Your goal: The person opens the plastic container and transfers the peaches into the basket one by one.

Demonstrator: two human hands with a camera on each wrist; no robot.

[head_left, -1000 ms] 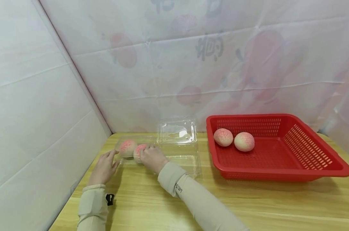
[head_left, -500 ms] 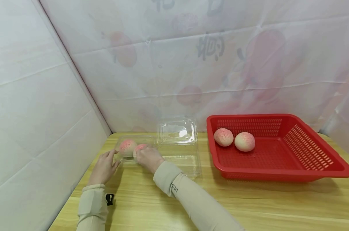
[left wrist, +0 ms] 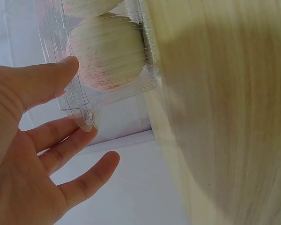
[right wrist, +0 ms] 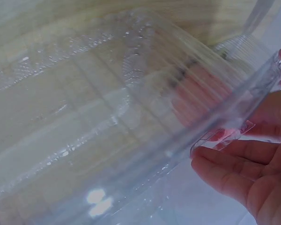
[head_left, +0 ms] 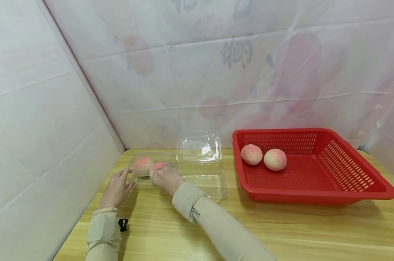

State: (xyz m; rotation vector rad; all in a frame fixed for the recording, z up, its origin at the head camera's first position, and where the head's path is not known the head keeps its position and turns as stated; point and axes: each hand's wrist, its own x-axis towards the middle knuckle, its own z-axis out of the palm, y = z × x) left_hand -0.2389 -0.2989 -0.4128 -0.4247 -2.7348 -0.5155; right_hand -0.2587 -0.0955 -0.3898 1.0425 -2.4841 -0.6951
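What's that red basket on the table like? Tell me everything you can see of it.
The red basket looks like plastic: shallow and rectangular, with a smooth rim, flared walls pierced by small slots and a flat base. It stands upright on the right of the wooden table, before the printed cloth. Two cream-and-pink balls lie inside, side by side near its left wall.

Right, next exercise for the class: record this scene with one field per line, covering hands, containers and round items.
Filled clear box: left item and right item, side by side
Left hand: at that box's left end
Right hand: partly covering the right item in the head view; grip unclear
Open clear box: right of the filled one, lid raised, no items seen inside
Red basket: two items, near its left end
Surface: wood-grain table
Item count: four, all pink and white
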